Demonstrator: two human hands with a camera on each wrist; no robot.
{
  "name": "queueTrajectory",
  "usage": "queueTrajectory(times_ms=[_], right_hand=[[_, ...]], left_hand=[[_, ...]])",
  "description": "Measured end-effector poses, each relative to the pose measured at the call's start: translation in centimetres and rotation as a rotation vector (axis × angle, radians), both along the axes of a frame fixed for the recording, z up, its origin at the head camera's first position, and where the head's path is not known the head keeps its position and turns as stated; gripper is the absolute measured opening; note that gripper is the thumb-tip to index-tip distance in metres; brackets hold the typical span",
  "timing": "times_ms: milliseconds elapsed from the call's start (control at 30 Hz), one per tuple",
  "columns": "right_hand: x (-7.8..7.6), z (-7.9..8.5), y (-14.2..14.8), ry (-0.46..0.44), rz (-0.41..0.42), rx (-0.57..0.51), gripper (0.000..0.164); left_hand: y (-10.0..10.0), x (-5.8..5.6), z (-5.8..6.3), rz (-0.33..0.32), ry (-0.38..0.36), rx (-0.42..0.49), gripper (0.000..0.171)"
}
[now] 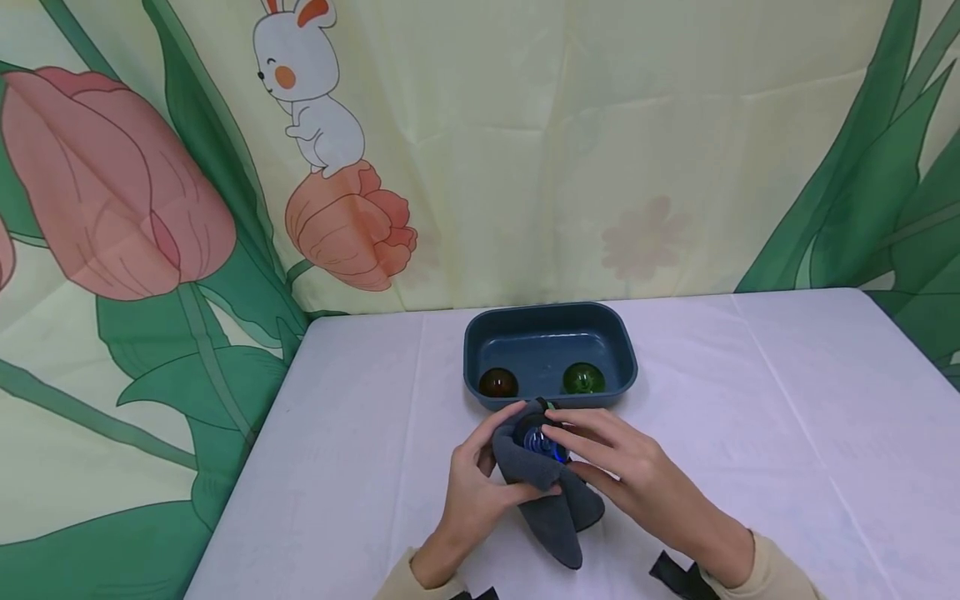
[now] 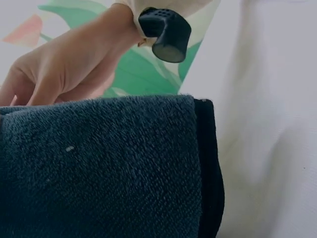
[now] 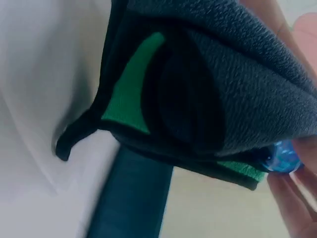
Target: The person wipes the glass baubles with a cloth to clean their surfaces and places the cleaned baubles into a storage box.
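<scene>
A dark grey-blue towel cloth with black edging is wrapped partly around a blue glass ball. My left hand grips the cloth from the left, thumb in front and fingers behind. On the other side, my right hand pinches the ball, its fingertips on the ball's upper right. In the left wrist view the cloth fills much of the frame and covers the left fingertips. Green patches of the cloth show in the right wrist view, where the blue ball peeks out beside the fingers.
Just beyond the hands stands a dark blue tray. Inside it lie a brown glass ball at the left and a green glass ball at the right. A white cloth covers the table; a printed curtain hangs behind.
</scene>
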State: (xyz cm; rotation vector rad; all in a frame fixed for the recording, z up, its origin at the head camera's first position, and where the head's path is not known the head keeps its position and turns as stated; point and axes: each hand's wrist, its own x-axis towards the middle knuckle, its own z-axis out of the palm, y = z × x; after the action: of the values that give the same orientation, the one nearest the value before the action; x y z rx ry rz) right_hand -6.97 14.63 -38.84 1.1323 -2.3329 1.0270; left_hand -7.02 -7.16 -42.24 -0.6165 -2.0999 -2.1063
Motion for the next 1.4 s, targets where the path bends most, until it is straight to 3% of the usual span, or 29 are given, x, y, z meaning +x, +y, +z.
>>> queueTrajectory(times_ms=[100,200,400,533,633,700,833,933,1033,1133,1400], right_hand=[[0.12,0.05,-0.21,-0.093,-0.029,-0.041,0.047],[0.04,0.29,-0.39,-0.277,-0.026,-0.125,0.062],[-0.52,0.61,-0.1,-0.649,-0.001,-0.238,0.051],[-0.61,0.49,0.02,-0.735,-0.005,-0.26,0.052],[-0.49,0.37,-0.14,-0.689,-0.022,-0.252,0.051],[-0.39,0.33,-0.2,-0.604,-0.039,-0.231,0.051],[-0.2,0.38,-0.04,-0.327,-0.047,-0.163,0.052],[-0.28,0.35,0.12,-0.117,0.002,-0.098,0.044],[-0.48,0.24,0.16,0.017,0.058,-0.048,0.042],[-0.59,0.11,0.1,0.082,0.062,-0.032,0.04],[-0.44,-0.08,-0.03,0.054,0.044,-0.03,0.042]], left_hand=[[0.03,-0.04,0.02,-0.007,0.006,-0.005,0.082],[0.12,-0.04,-0.01,-0.003,0.006,-0.012,0.082],[0.3,0.12,-0.01,0.014,-0.014,-0.02,0.082],[0.27,0.11,0.16,0.032,0.007,-0.026,0.08],[0.19,0.04,0.31,0.049,0.031,-0.021,0.077],[0.13,-0.03,0.38,0.053,0.045,-0.02,0.077],[0.0,-0.09,0.43,0.048,0.053,-0.013,0.077],[-0.02,-0.09,0.35,0.048,0.05,-0.009,0.077],[0.08,-0.08,0.22,0.045,0.038,-0.001,0.076],[0.19,-0.1,0.16,0.035,0.017,0.017,0.076],[0.28,-0.04,0.28,0.031,-0.001,0.004,0.078]])
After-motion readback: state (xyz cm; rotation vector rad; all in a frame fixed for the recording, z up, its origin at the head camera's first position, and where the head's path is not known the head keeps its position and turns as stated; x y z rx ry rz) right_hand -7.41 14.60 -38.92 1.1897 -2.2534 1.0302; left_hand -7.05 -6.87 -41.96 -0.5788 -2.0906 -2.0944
